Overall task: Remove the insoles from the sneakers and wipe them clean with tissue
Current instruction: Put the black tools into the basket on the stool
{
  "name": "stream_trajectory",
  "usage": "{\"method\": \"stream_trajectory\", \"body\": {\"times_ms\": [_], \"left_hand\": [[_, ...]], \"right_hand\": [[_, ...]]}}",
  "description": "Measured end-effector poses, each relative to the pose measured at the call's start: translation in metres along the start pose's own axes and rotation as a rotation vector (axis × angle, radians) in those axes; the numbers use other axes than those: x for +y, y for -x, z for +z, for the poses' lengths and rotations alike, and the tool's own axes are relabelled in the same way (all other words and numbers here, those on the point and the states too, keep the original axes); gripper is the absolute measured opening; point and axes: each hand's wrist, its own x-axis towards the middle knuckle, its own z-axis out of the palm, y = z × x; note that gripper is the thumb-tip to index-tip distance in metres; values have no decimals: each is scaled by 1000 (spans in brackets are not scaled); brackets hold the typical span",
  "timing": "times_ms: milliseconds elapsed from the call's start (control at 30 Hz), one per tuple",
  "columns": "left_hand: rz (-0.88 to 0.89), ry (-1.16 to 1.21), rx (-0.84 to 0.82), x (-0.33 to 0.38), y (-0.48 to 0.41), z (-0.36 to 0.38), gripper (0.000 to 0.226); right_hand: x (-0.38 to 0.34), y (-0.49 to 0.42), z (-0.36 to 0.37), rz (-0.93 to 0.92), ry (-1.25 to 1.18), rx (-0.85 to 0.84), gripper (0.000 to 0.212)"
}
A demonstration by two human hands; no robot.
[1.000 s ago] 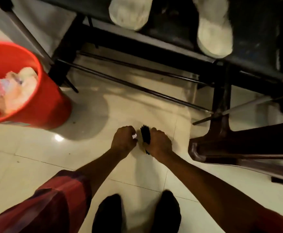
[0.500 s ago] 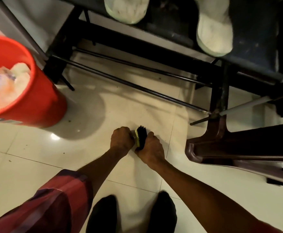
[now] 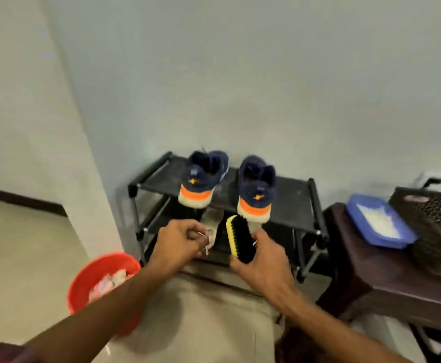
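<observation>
Two navy sneakers with orange heels, one on the left (image 3: pixel 203 179) and one on the right (image 3: pixel 257 189), stand heel-out on top of a black shoe rack (image 3: pixel 297 203). A pale insole (image 3: pixel 211 221) hangs over the rack's front edge below the left sneaker. A second insole (image 3: pixel 255 226) peeks out beside the brush. My right hand (image 3: pixel 263 260) grips a black-bristled brush with a yellow back (image 3: pixel 238 238), held upright in front of the rack. My left hand (image 3: pixel 180 242) is curled, pinching a small whitish scrap (image 3: pixel 208 244) close to the left insole.
A red bucket (image 3: pixel 83 286) with crumpled tissues stands on the floor at lower left. A dark brown stool (image 3: pixel 371 265) on the right carries a blue tray (image 3: pixel 355 205) of white material and a dark perforated basket (image 3: pixel 434 221). Walls stand behind and left.
My hands were low over the floor tiles with the brush. The view has risen to the rack top, and both hands, still holding the brush and scrap, are now raised in front of the rack.
</observation>
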Motion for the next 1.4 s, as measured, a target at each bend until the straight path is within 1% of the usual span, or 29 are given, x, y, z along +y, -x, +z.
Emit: {"method": "stream_trajectory", "body": {"times_ms": [67, 167, 267, 333, 433, 567, 667, 767, 833, 967, 1067, 1167, 1233, 1267, 1333, 1400], "left_hand": [[110, 34, 73, 81, 3, -32, 3], [252, 14, 235, 190, 11, -73, 3], [305, 131, 237, 275, 23, -100, 5], [339, 136, 263, 310, 31, -108, 7], [349, 167, 270, 343, 38, -108, 9], [314, 226, 192, 363, 40, -81, 13], [288, 291, 104, 376, 31, -35, 16], [262, 312, -10, 395, 15, 35, 19], [249, 320, -69, 407, 2, 85, 20], [201, 340, -191, 421, -28, 204, 17], [120, 321, -267, 413, -50, 300, 15], [40, 190, -328, 389, -68, 387, 18], [15, 39, -383, 369, -77, 436, 22], [21, -61, -423, 360, -81, 457, 23], [55, -233, -507, 345, -85, 484, 20], [176, -391, -539, 332, -92, 507, 19]], "right_hand": [[-50, -3, -67, -85, -31, 124, 44], [-113, -9, -152, -165, -47, 286, 43], [-158, -5, -220, -178, -55, 405, 46], [-174, -1, -246, -189, -34, 443, 49], [-182, 6, -273, -170, -42, 481, 52], [-166, 8, -295, -131, -21, 493, 53], [-137, 4, -314, -87, 1, 504, 54], [-92, -9, -339, -35, 36, 504, 52], [-57, -18, -357, 6, 59, 512, 46], [36, -40, -393, 153, 89, 545, 38], [116, -53, -404, 260, 132, 516, 34], [192, -62, -400, 375, 184, 442, 42], [237, -68, -391, 453, 263, 366, 43], [256, -72, -385, 495, 317, 324, 41], [284, -79, -372, 557, 411, 241, 42], [306, -90, -359, 585, 481, 162, 47]]}}
